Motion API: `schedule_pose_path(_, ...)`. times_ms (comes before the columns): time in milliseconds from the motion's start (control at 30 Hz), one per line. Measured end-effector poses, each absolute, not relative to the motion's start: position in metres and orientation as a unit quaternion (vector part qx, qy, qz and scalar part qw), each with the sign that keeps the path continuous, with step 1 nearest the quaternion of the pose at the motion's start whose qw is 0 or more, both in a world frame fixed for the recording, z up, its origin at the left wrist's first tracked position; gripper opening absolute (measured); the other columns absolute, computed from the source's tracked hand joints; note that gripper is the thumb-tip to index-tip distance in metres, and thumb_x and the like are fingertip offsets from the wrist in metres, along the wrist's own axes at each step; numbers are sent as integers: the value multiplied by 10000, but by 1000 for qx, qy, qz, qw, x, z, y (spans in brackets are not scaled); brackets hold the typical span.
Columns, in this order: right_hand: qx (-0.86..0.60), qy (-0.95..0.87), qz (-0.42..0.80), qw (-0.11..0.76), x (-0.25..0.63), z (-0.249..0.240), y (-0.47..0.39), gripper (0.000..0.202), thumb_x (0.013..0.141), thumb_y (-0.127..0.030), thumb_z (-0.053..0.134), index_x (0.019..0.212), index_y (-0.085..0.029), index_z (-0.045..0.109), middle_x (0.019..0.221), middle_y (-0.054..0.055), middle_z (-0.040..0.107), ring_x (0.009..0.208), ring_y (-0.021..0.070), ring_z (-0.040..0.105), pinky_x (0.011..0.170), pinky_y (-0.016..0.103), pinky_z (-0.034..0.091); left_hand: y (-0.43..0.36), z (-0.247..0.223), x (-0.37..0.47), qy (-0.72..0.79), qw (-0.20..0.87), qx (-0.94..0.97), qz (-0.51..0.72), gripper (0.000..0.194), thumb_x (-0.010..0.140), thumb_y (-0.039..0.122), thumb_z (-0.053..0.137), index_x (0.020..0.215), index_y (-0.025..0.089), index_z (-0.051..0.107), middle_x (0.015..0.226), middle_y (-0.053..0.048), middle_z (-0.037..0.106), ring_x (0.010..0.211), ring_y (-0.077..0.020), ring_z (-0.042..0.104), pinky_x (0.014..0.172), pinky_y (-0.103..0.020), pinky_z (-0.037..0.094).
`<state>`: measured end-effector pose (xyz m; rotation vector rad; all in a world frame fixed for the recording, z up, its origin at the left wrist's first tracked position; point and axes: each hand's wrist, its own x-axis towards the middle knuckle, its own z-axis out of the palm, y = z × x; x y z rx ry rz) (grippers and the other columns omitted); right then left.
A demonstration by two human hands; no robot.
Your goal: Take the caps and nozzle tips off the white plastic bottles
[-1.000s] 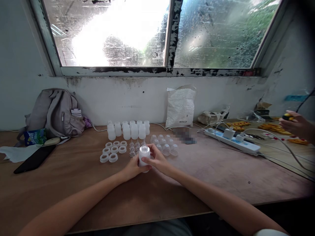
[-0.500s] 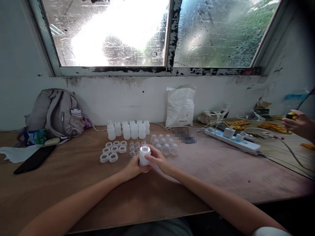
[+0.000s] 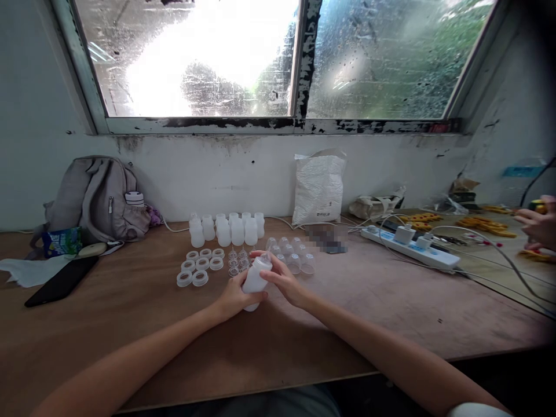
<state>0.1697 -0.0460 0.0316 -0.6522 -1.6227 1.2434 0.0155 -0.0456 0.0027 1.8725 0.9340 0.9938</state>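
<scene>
A frosted white baby bottle (image 3: 255, 280) is held over the table, its neck leaning to the right. My left hand (image 3: 231, 297) wraps around the body of the bottle, thumb across the lower part. At the neck, the fingers and thumb of my right hand (image 3: 287, 282) close around the top. A clear piece seems to sit at the mouth, but the fingers partly hide it. Just beyond my hands stand small clear bottle nipples (image 3: 233, 263). White collar rings (image 3: 200, 278) lie to their left, and clear dome caps (image 3: 307, 263) to the right.
Several more frosted bottles (image 3: 237, 231) stand in rows near the wall. A phone (image 3: 63, 281) and a backpack (image 3: 99, 197) are at left. A white bag (image 3: 319, 188), a power strip (image 3: 408, 248) with cables, and another person's hand (image 3: 538, 223) are toward the right.
The bottle has tipped from nearly upright to leaning right. My right-hand fingers have shifted up around its neck. The other person's hand has moved right and down.
</scene>
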Motion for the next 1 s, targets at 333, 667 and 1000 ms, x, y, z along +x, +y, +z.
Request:
schedule_pose_path(333, -258, -643, 566, 447, 166, 46, -56, 268, 667, -359, 591, 867, -189, 543, 1016, 53, 569, 701, 132, 543, 552, 228, 416, -63, 12, 18, 258, 711, 598, 266, 280, 571, 260, 577, 820, 144, 522, 712, -32, 544, 623, -149, 495, 501, -240, 371)
schedule_pose_path(667, -326, -550, 576, 509, 144, 74, -37, 178, 634, -305, 599, 673, -154, 512, 657, 37, 622, 519, 124, 528, 429, 212, 383, -58, 51, 25, 323, 668, 579, 338, 145, 601, 173, 539, 733, 124, 505, 636, -22, 556, 507, -138, 533, 433, -232, 332)
schedule_pose_path(1000, -291, -562, 538, 558, 140, 69, -38, 197, 615, -298, 632, 698, -166, 511, 664, 12, 593, 689, 163, 573, 589, 249, 421, -45, 38, 29, 492, 262, 734, 388, 346, 579, 184, 560, 920, 141, 522, 667, -1, 551, 567, -151, 501, 459, -234, 346)
